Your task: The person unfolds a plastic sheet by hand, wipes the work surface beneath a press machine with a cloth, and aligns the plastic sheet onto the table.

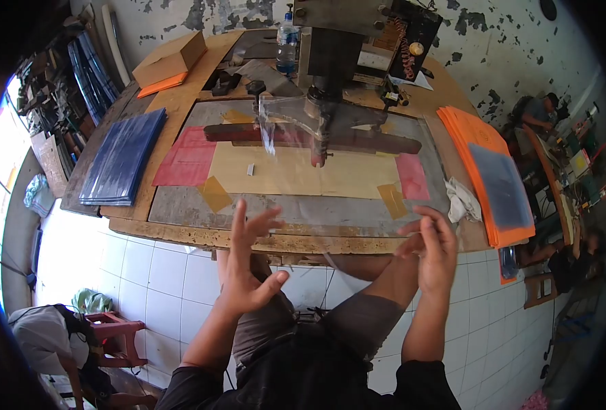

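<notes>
1. Clear film [268, 130]: positioned at 12 o'clock, raised between and beyond the hands; one bend catches the light in front of the press [327, 65]. Its lower part curves over the table [200, 236] edge toward the lap.
2. Left hand [248, 256]: at 11 o'clock, palm inward, thumb and fingers wide apart, near the film.
3. Right hand [434, 253]: at 1 o'clock, fingers bent and blurred. Contact with the film, and whether the fingers are closed on it, cannot be told.
4. Obstruction: the press column and its horizontal bar [385, 142] stand at 12 o'clock, over the bed, and hide part of the area behind.
5. Bed: yellow sheet [289, 174] beneath the bar, pink pieces [186, 157] at either end, small metallic piece [251, 169] on the yellow sheet.
6. Surroundings: blue sheet stack [125, 157] at 10 o'clock; cardboard box [169, 58] at 11, bottle [287, 44] at 12; white cloth [463, 201] at 1, beside the orange stack [477, 157] at 2.
</notes>
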